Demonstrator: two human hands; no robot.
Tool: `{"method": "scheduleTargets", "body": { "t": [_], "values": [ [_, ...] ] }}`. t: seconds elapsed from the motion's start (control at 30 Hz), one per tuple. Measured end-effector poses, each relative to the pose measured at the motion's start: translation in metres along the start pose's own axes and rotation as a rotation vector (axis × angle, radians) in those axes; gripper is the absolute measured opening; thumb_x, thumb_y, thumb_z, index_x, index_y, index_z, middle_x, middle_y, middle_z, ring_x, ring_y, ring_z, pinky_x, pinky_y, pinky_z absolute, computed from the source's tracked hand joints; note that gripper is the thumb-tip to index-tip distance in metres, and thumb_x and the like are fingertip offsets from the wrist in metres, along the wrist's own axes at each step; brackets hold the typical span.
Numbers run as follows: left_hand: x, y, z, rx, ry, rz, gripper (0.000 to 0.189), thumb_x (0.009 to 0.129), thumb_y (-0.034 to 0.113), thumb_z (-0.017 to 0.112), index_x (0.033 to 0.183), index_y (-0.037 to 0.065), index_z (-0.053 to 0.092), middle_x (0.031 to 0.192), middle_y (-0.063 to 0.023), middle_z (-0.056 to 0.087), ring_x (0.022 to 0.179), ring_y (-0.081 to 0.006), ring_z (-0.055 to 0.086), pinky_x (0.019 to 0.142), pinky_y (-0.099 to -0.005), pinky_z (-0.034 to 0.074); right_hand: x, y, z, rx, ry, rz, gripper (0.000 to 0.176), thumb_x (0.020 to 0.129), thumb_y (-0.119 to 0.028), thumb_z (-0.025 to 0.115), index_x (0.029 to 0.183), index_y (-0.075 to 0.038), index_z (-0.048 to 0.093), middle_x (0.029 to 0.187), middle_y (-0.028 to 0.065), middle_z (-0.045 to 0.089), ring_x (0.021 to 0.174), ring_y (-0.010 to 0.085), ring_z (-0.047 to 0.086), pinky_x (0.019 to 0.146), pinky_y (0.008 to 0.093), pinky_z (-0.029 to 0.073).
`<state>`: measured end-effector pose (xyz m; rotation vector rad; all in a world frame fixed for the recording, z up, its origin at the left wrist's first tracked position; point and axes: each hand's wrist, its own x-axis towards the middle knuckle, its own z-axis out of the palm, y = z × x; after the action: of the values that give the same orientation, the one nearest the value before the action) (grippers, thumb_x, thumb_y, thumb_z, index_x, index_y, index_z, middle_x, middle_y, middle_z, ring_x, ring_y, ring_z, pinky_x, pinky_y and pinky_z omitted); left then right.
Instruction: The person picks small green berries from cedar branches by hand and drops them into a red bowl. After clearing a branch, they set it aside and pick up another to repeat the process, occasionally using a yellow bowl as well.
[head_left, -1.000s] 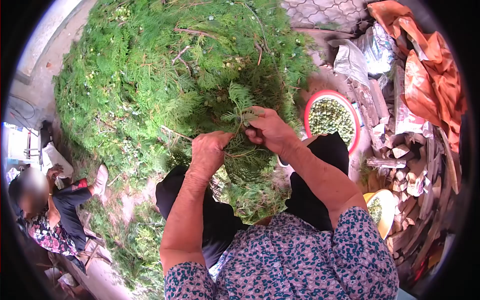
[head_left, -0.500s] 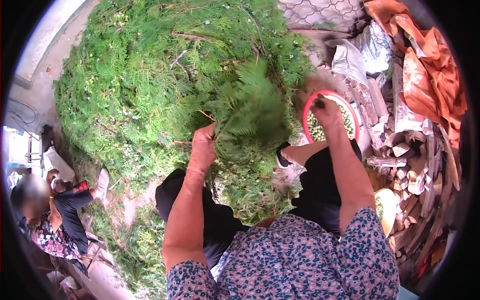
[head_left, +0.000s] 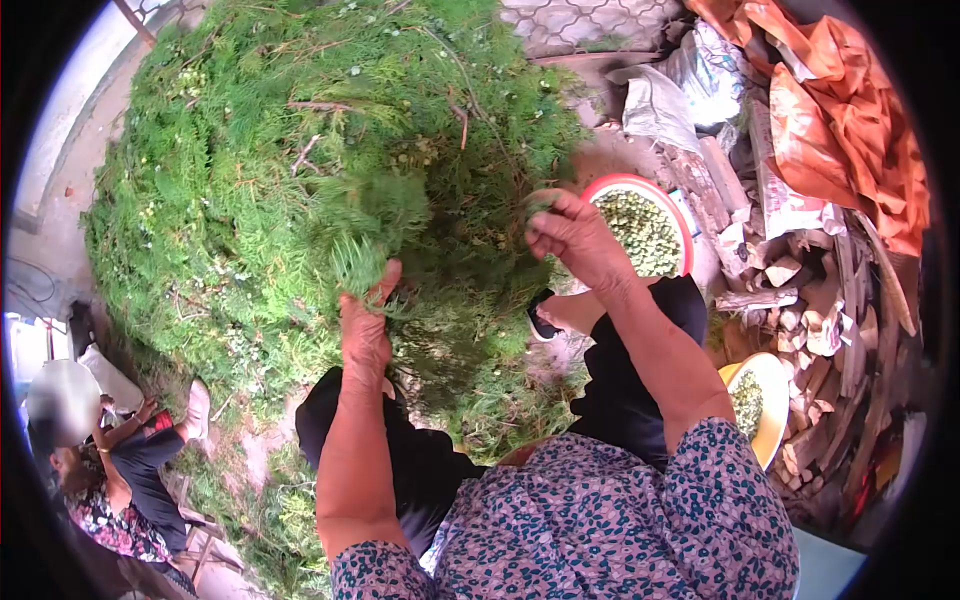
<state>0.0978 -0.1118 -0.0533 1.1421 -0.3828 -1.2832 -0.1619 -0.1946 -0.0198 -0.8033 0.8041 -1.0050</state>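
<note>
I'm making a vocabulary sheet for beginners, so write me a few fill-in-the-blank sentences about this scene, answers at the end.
The crumpled tarp at the upper right is ____. The bowl beside the firewood is ____. The red-rimmed basin stands on the camera wearer's ____ side. The feathery foliage at the left hand has the colour ____.

Missing words: orange; yellow; right; green.
</note>
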Motion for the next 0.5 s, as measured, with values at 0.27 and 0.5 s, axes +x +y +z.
{"method": "scheduleTargets", "body": {
  "t": [0.27,0.5],
  "values": [
    [-0.016,0.007,0.015,-0.124,-0.161,-0.185,0.046,0.068,0.012,0.075,0.107,0.003,0.052,0.099,-0.0070,0.059,0.086,-0.0199,0.057,0.075,-0.0321,0.048,-0.012,0.032,0.067,-0.401,-0.237,-0.022,0.020,0.080,-0.005,0.059,0.100,-0.002,0.056,0.070,0.0035,0.058,0.059,0.0079,0.052,0.055,0.0204,0.042],
    [-0.023,0.005,0.012,-0.017,-0.167,-0.143,0.042,0.067,0.008,0.074,0.103,0.004,0.054,0.094,-0.0048,0.060,0.082,-0.0167,0.058,0.072,-0.0301,0.048,-0.016,0.059,0.090,-0.943,-0.197,-0.521,0.022,0.072,-0.004,0.062,0.093,0.000,0.057,0.078,0.0109,0.054,0.068,0.0183,0.053,0.062,0.0276,0.043]
  ]
}}
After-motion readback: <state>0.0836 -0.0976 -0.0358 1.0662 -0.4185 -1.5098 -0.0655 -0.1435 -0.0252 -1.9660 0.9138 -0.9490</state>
